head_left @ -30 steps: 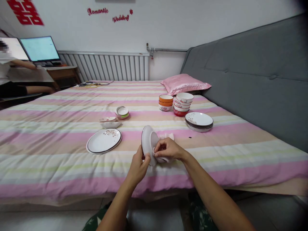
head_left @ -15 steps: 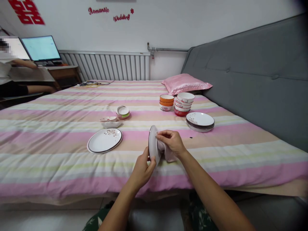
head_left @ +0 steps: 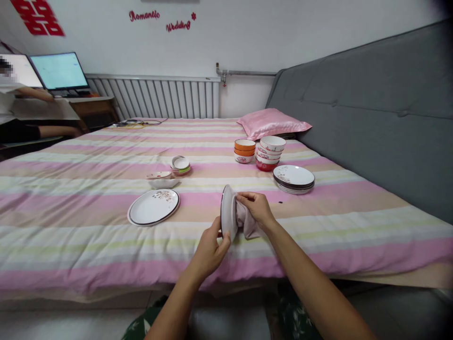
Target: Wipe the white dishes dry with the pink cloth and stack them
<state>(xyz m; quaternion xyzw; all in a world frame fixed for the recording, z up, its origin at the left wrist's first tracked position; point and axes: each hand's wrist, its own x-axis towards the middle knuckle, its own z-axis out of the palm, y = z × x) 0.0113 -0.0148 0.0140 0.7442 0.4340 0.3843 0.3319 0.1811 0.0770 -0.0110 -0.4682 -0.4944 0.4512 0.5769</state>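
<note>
A white plate (head_left: 228,212) with a dark rim stands on edge above the near part of the bed, its underside turned to the right. My left hand (head_left: 213,245) grips its lower left edge, thumb on the underside and fingers on the other face. On the plate's right side, my right hand (head_left: 257,208) pinches a greyish-pink cloth (head_left: 247,223) against or close to the underside. The cloth hangs in folds below the fingers. Which part of it touches the plate is hard to make out.
Oval plates (head_left: 154,208) lie at the left, with small dishes (head_left: 163,180) and little bowls (head_left: 180,164) behind them. Stacked plates (head_left: 293,175), bowls (head_left: 271,153) and orange-topped bowls (head_left: 245,150) stand at the right before a pink pillow (head_left: 272,123). A person (head_left: 21,108) sits far left.
The plate has turned slightly, showing more of its underside. My right hand has shifted a little to the right with the cloth; my left hand keeps its grip.
</note>
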